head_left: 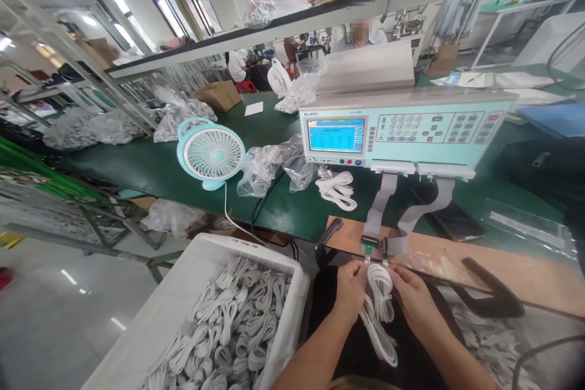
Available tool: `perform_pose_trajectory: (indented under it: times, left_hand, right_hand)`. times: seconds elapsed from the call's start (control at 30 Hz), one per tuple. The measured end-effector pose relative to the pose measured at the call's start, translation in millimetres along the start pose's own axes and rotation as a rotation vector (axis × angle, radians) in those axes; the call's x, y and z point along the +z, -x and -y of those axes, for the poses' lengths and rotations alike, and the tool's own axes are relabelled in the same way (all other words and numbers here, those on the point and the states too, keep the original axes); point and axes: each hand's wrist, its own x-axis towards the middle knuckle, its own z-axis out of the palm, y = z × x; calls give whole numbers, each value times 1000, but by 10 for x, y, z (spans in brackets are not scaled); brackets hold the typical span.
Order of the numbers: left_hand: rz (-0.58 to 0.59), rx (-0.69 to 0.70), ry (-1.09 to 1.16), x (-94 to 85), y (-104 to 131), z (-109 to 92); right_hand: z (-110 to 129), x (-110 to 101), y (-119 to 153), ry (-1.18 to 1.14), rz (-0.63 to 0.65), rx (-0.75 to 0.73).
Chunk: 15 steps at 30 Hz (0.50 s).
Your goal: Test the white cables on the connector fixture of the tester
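Note:
A coiled white cable [380,311] hangs between my two hands at the near edge of a wooden board [439,262]. My left hand [351,286] pinches one end of it at a small green circuit board [368,250]. The other end is between the fingers of my right hand [408,289], by a dark connector [386,248]. Whether the plugs are seated in the sockets I cannot tell. Two grey ribbon cables [382,207] run from these sockets up to a pale green tester [411,134] with a lit blue screen [337,136].
A white bin [183,292] full of coiled cables stands at lower left. On the green table [155,164] are a fan [214,155], plastic bags [260,167], another cable coil [337,189] and a dark phone [450,213]. Clamps [329,237] grip the board. A person [361,36] sits beyond the tester.

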Motion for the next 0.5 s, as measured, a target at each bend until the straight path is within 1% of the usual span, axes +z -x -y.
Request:
perform_pose_trajectory:
  times: [0.13,0.3,0.5]
  left_hand:
    - [18,-10,4,-6,-29,34]
    - [23,-23,-67,-11,-132,91]
    - [32,93,-240,-4,-213,48]
  right_hand:
    - [25,23,23,26,7,-7]
    - [30,22,20,60,-24,-32]
    - [88,33,16,68,-55,-15]
